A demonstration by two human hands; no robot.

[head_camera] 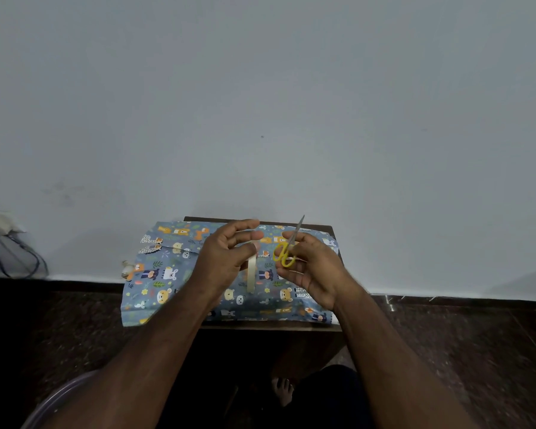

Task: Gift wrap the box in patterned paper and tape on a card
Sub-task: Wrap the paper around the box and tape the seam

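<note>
The right hand (310,267) was closed around a pair of yellow-handled scissors (287,247), fingers through and around the loops, with the 2 metal blades together and pointing up and away toward the wall. Just to its left, the left hand (226,258) held a roll of tape (252,274) edge-on; thumb and a fingertip pinched its top rim, while the other fingers were spread above. The 2 hands were near each other but not touching, both raised over the work surface.

Beneath them lay the patterned paper (167,286), a blue sheet printed with cartoon bears, foxes and leaves, spread flat and overhanging the left edge of a small dark wooden table (270,327). Whether the box sat under the paper could not be told, and no card could be made out. A small pale object (126,269) rested at the sheet's left edge, too blurred to identify.

The table stood against a plain pale wall (260,103) on a dark speckled floor (446,351). A bare foot (282,391) showed below the table.
</note>
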